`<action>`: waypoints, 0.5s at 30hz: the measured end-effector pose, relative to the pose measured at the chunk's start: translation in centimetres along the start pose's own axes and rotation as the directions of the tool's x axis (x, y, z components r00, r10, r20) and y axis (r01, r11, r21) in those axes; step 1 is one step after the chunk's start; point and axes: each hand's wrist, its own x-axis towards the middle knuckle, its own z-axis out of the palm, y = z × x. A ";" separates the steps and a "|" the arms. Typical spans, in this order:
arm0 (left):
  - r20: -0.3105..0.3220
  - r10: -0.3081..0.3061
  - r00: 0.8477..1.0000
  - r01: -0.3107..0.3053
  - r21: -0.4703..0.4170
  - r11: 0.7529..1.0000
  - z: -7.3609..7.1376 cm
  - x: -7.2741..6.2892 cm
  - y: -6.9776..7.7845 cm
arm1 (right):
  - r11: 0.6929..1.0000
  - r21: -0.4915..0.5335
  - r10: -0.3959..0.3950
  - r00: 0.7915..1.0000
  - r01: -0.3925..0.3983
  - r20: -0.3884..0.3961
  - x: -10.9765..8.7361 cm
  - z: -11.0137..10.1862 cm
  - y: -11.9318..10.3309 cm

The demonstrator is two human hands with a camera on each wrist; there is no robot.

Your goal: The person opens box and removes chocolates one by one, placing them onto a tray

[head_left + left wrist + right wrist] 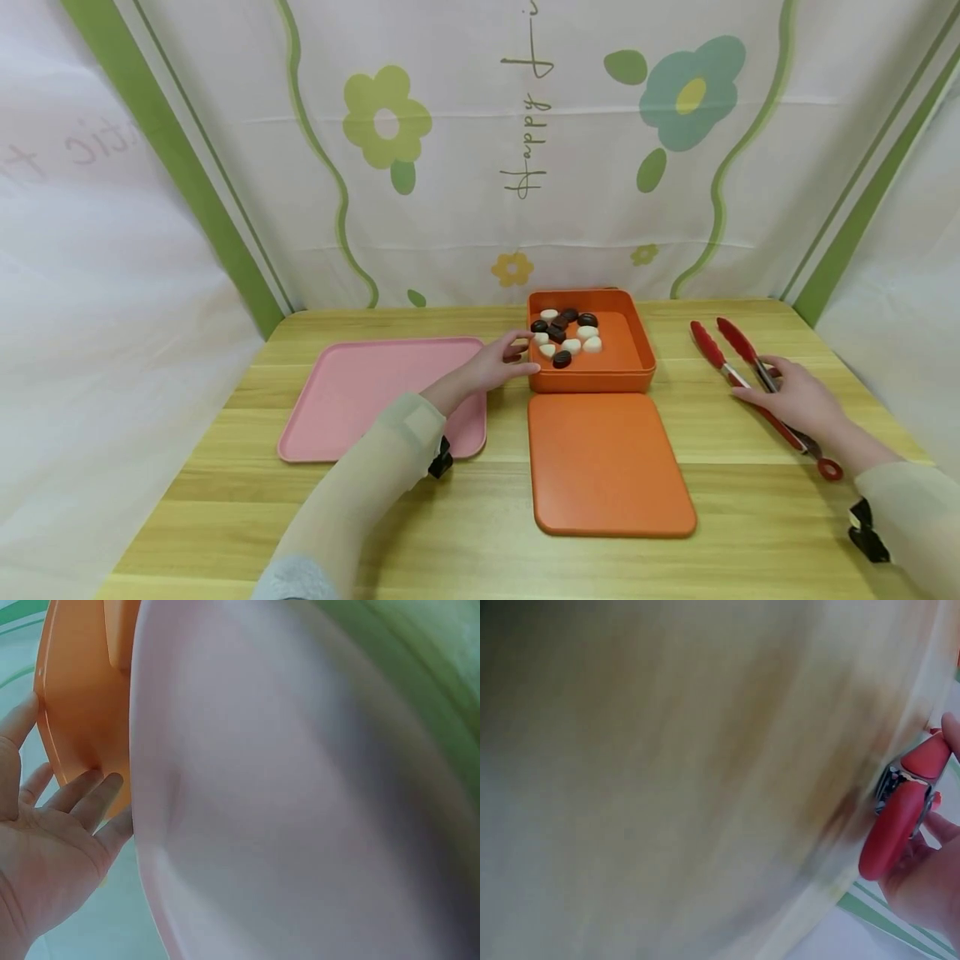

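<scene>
Centrally, toward the far edge of the counter (pixel 465 542): an orange box (pixel 592 382), uncovered. Dark pieces (pixel 562 359) and white pieces (pixel 592 343) lie mixed inside, mostly in its left half; the right side of the box floor is bare.

Orange lid (pixel 611 462) flat on the counter, just on the near side of the box. Pink tray (pixel 382 392) to the left, low rim, partly covered by the left forearm.

Left hand (pixel 495 364) reaches over the tray's right edge to the left wall of the box. Thumb and fingers apart, loosely spread; fingertips at the wall, though whether all of them touch cannot be told.

Right hand (pixel 806 400) at the right of the counter, fingers and thumb closed around the middle of the red and silver tongs (pixel 734 375). Their red tips point to the far side and stand apart; red ring (pixel 829 469) at the near end. Whether the tongs rest on the counter cannot be told.

Pale sleeves on both arms. Beyond the far edge, a white curtain (pixel 450 183) printed with flowers and green wavy lines.
</scene>
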 end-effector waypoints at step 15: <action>-0.005 -0.027 1.000 0.027 -0.036 0.999 0.0 -0.1 0.1 | 0.997 0.083 0.010 0.993 0.000 -0.114 -0.4 -0.3 -0.3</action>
